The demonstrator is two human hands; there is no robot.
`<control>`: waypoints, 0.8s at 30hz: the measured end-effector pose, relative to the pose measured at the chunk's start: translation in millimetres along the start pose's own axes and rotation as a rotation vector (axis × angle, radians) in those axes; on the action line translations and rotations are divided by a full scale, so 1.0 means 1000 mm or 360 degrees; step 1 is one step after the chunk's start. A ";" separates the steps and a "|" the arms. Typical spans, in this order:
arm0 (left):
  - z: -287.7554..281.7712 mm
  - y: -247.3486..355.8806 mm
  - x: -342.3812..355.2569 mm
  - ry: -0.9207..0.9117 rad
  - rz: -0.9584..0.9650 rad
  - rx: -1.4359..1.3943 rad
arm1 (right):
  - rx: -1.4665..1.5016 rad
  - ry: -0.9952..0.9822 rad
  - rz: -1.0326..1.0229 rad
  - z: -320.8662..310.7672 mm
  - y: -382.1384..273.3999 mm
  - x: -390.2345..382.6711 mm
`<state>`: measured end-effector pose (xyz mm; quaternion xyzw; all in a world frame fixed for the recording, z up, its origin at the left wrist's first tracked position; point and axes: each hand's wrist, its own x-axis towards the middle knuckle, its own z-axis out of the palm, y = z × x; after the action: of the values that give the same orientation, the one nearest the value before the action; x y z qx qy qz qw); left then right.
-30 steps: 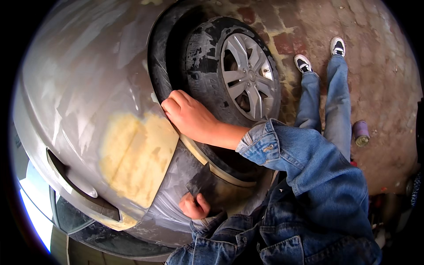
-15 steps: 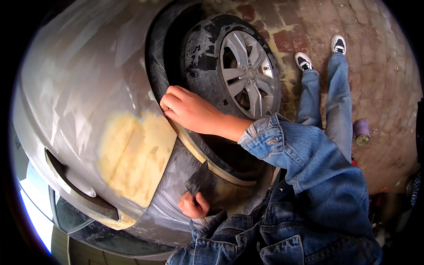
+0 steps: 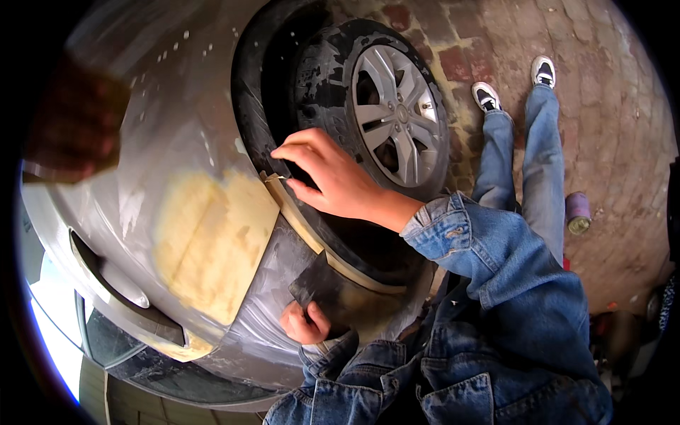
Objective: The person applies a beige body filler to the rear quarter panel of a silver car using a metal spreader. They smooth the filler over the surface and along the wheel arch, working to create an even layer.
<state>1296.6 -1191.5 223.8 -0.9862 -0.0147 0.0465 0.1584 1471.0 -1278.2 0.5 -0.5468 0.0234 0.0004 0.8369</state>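
A grey car fender [image 3: 177, 134] carries a large yellow filler patch [image 3: 212, 241] beside the wheel arch. A tan strip [image 3: 297, 219] runs along the arch lip. My right hand [image 3: 333, 177] lies on that lip at the top end of the strip, fingers spread, holding nothing I can see. Lower down, my left hand [image 3: 304, 322] grips a dark sheet of sandpaper [image 3: 319, 287] pressed against the sanded grey panel below the patch. Both arms are in denim sleeves.
The tyre with its silver wheel [image 3: 397, 120] fills the arch just behind my right hand. My legs in jeans and white sneakers [image 3: 517, 142] stretch over the brick paving [image 3: 609, 127]. A purple can [image 3: 577, 212] stands by my knee. The headlight [image 3: 106, 319] is lower left.
My right hand has lifted its palm and spread its fingers on the arch lip, shifting slightly along it. The left hand keeps the sandpaper in the same spot.
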 end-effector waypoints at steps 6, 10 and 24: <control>-0.006 0.011 0.005 -0.0082 -0.0108 -0.0032 | 0.0153 -0.0162 -0.0099 0.013 0.002 0.004; -0.006 0.013 0.010 -0.0084 -0.0161 -0.0184 | 0.0064 -0.0103 -0.0105 0.013 -0.004 -0.012; 0.001 0.019 0.009 0.0281 -0.0567 -0.0986 | -0.0351 -0.0193 -0.0423 -0.021 -0.036 -0.079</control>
<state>1305.5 -1208.9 216.3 -0.9695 -0.1859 -0.0739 -0.1414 1392.3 -1310.0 28.5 -0.6325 -0.0997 -0.0748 0.7645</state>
